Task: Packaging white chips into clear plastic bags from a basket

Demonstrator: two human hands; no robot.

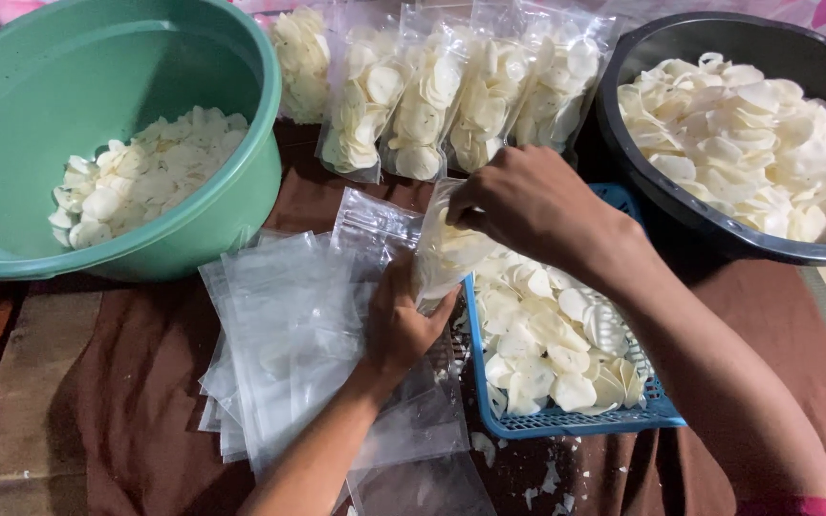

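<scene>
Over the blue basket point(566, 420), left hand point(399, 325) grips the half-filled clear bag point(446, 253); right hand point(528, 205) pinches its mouth. Loose hold risks chips point(547, 334) spilling.

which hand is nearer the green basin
Left. The left hand rests on the empty plastic bags just below the green basin; the right hand is farther right, over the blue basket.

The round black plastic basin point(623, 143) runs off the right edge; the round green plastic basin point(241, 182) is cut off at left.
</scene>
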